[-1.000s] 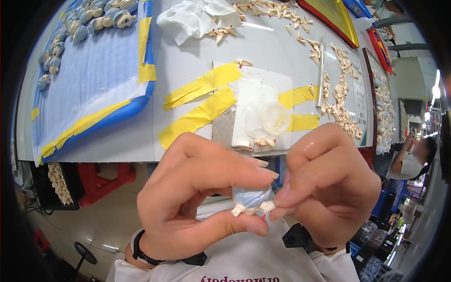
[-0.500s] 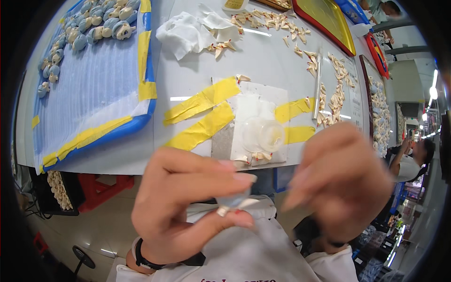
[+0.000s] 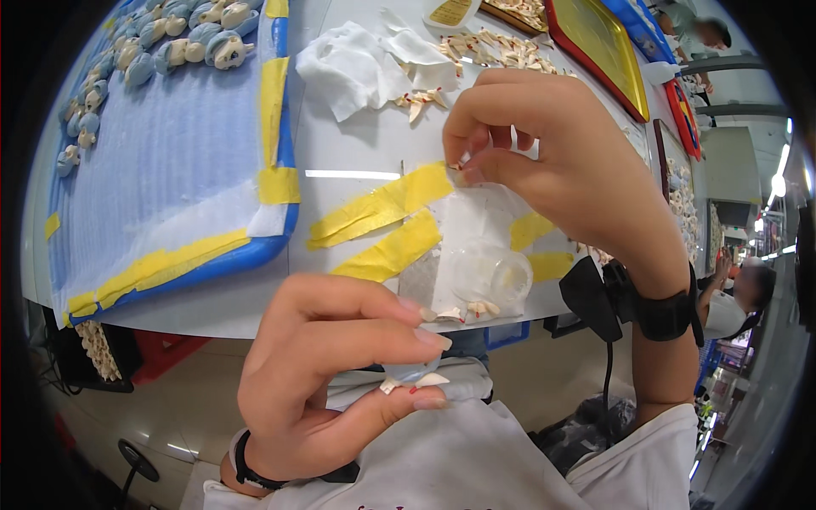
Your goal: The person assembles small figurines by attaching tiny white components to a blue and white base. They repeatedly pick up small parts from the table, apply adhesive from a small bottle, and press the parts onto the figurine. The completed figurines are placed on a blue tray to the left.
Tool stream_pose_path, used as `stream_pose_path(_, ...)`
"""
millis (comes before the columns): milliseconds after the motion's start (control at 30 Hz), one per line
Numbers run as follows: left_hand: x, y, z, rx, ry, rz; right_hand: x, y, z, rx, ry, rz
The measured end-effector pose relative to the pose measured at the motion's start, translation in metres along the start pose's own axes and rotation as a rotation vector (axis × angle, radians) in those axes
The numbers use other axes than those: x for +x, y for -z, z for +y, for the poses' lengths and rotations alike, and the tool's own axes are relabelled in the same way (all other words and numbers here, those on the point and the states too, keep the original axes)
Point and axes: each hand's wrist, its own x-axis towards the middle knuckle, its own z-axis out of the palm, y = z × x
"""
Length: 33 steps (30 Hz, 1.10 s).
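Note:
My left hand is closed in a pinch, thumb below and fingers above, on a small pale-blue doll head. Cream pointed bits with a touch of red stick out along its lower side by the thumb; the fingers cover the rest. Farther off, over the far edge of the white work board, my right hand pinches a small cream pointed piece, mostly hidden by the fingertips. A clear plastic cup lies on the board, with several cream red-tipped pieces at its near edge.
Yellow tape strips hold the board down. At left stands a blue-rimmed tray with several blue doll heads. Crumpled white cloth, scattered cream pieces and a gold tray lie at the back. Other people are at far right.
My right hand has moved from near my left hand, forward and left to the board's far edge, and closed on a small piece there. The left hand still holds the doll head.

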Motion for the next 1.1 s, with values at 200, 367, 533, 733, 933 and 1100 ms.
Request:
stream_pose_path(200, -0.004, 0.006, -0.001, -0.005, 0.03, 0.02, -0.011, 0.009, 0.002, -0.059, -0.034, 0.026)
stream_pose_path(367, -0.004, 0.0, -0.001, -0.158, 0.051, 0.095, -0.053, 0.024, -0.017, 0.269, -0.254, 0.345)
stream_pose_path(533, -0.003, -0.021, 0.002, -0.447, 0.096, 0.27, -0.106, 0.004, -0.021, 0.571, -0.271, 0.609)
stream_pose_path(733, 0.002, -0.006, -0.008, 0.014, -0.179, -0.13, -0.122, -0.024, -0.018, 0.755, -0.252, 0.687)
stream_pose_path(933, -0.01, -0.03, 0.01, -0.445, 0.194, 0.174, -0.099, -0.027, -0.029, 0.297, -0.009, 0.611)
stream_pose_path(1100, -0.006, -0.009, -0.013, -0.096, -0.18, -0.095, -0.088, -0.028, -0.039, -0.125, 0.04, 0.615)
